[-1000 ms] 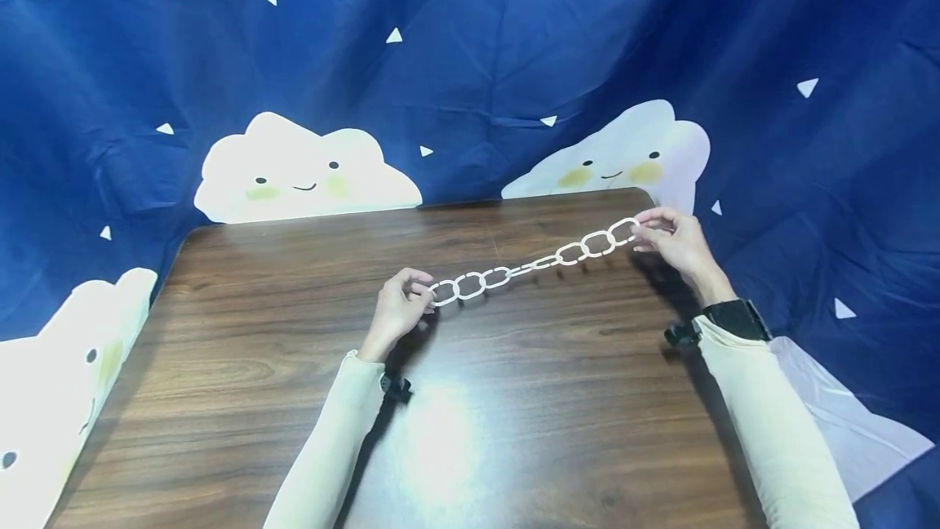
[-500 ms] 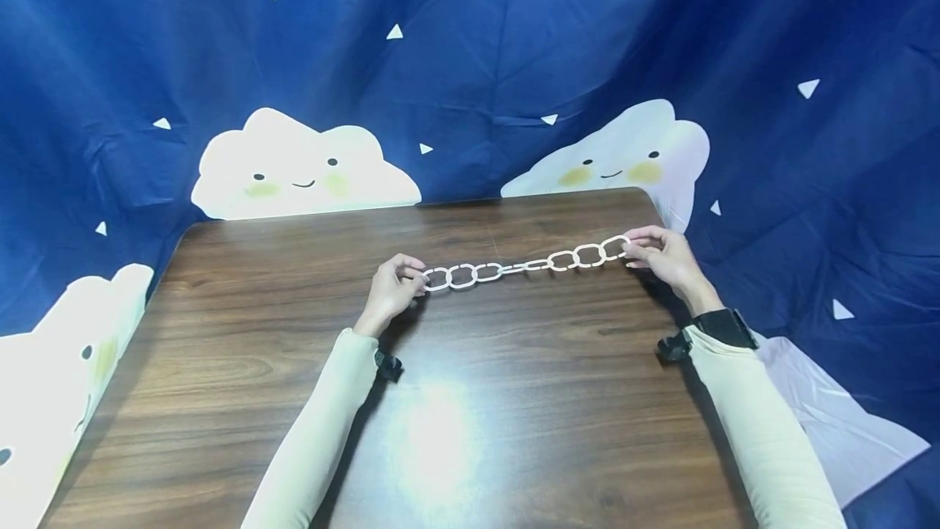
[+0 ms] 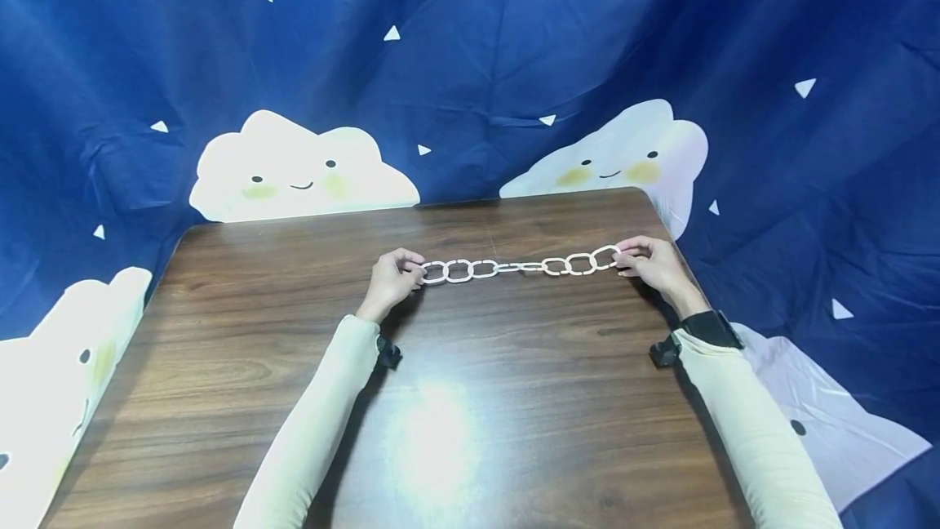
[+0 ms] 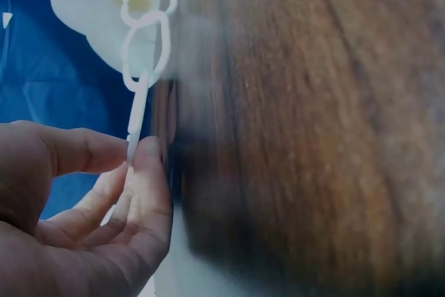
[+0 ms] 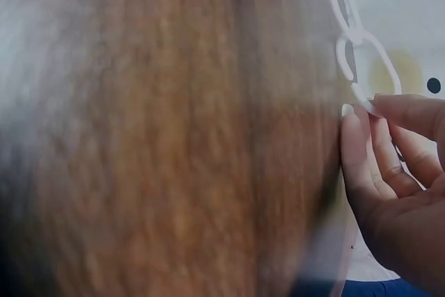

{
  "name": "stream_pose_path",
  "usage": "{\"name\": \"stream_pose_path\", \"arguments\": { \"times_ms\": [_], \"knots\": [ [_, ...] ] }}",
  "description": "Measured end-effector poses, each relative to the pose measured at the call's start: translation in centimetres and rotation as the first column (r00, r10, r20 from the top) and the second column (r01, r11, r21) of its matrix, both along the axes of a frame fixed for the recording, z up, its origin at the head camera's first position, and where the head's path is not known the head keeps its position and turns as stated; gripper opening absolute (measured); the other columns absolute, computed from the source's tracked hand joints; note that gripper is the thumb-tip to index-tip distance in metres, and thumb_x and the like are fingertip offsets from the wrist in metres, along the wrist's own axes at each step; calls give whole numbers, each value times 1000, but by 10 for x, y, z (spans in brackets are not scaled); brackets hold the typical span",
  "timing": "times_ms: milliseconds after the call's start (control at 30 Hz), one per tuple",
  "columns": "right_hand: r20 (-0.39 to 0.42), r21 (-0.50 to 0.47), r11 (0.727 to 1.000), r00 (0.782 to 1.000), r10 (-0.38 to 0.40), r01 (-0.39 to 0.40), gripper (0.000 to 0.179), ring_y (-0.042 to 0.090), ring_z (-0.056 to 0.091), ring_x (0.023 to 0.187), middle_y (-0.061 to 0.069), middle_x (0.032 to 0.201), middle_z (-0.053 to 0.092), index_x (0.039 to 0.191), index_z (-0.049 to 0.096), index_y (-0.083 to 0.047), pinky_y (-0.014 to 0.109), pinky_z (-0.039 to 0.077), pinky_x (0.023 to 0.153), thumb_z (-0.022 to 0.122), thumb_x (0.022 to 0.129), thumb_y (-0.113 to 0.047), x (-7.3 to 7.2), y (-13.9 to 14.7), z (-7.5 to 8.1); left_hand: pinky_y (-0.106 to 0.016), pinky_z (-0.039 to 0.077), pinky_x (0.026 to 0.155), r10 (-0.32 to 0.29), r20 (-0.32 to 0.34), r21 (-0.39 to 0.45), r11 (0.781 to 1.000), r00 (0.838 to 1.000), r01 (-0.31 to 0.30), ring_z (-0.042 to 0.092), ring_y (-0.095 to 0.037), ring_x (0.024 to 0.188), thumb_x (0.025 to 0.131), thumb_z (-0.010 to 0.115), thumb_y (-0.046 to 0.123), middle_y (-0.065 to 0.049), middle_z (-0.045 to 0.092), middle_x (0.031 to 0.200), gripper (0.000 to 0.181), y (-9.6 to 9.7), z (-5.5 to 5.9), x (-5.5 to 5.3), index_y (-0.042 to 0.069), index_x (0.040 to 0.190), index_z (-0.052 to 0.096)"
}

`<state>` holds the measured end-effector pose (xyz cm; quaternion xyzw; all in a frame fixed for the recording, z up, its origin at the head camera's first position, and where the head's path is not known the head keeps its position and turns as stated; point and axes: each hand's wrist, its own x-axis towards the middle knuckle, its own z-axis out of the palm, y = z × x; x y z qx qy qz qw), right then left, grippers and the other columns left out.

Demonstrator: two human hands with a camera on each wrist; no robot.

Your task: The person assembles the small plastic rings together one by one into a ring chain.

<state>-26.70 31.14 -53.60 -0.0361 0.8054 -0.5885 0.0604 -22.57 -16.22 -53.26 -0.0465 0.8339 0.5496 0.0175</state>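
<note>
A white chain of several oval links (image 3: 459, 271) stretches sideways between both hands over the wooden table. At its left end, my left hand (image 3: 392, 277) pinches the last link between thumb and fingers; the left wrist view shows that link (image 4: 138, 109) edge-on at the fingertips. My right hand (image 3: 656, 266) pinches the opposite end link (image 5: 377, 67) the same way. The middle links appear edge-on and the chain sags only slightly. Whether its middle touches the table, I cannot tell.
The brown wooden table (image 3: 242, 366) spans the lower view, with a bright reflection near its front. Behind it hangs a blue curtain (image 3: 470, 39) with white smiling clouds (image 3: 294, 166) and small triangles. A dark band (image 3: 712, 328) circles the right wrist.
The right hand has come down and left with its end of the chain. The left hand has shifted slightly up and left, so the chain now runs nearly level.
</note>
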Motion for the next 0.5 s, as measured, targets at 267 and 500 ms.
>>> {"name": "stream_pose_path", "arguments": {
  "times_ms": [267,500],
  "knots": [
    [-14,107,994,1000,-12,13,32,-6,69,77,0,91,76,122,59,18,17,64,68,68,98,-2,0,-6,0,-21,62,60,-1,9,-7,1000,1000,1,69,-9,67,91,59,-3,-24,77,99,23,3,-5,-4,-6,111,70],
    [-29,218,975,999,-23,29,29,-5,68,77,15,101,78,120,67,11,16,62,66,71,98,-6,-1,-10,-1,-20,63,62,6,6,-16,1000,1000,-6,70,-13,70,92,59,-2,-22,77,97,22,5,-8,-9,-4,110,71]
  ]
}}
